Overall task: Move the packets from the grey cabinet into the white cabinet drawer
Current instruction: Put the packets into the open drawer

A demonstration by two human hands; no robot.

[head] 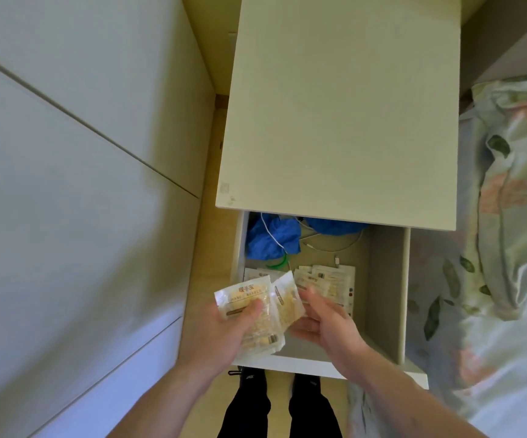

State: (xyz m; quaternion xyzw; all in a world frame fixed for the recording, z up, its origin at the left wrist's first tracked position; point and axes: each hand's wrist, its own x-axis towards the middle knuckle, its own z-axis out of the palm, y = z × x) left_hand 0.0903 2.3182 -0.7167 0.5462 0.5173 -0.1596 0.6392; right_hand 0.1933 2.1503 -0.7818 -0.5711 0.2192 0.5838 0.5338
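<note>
From the head camera, looking straight down: the white cabinet [341,105] stands against the bed, its drawer [385,292] pulled out toward the person's feet. At the back of the drawer lies a crumpled blue cloth [270,240] with a white cable [328,245] trailing across it and over the drawer floor; something green [279,263] pokes out just in front of the cloth. Packets already in the drawer [335,276] lie flat in a loose overlapping layer in the middle, partly covered by the hands. To the left runs the pale front of the grey cabinet [76,172]; to the right, a flowered quilt [508,216] on the bed.

The left hand [224,327] hovers over the drawer's near left corner, thumb on top and fingers curled beneath a small stack of packets [249,306], gripping them. The right hand [325,320] is beside it, above the drawer, palm turned inward, fingers curled round the edge of one tilted packet [287,300] that leans against the stack. Both forearms reach in from below, bare. Black trouser legs [287,409] show below the drawer front.
</note>
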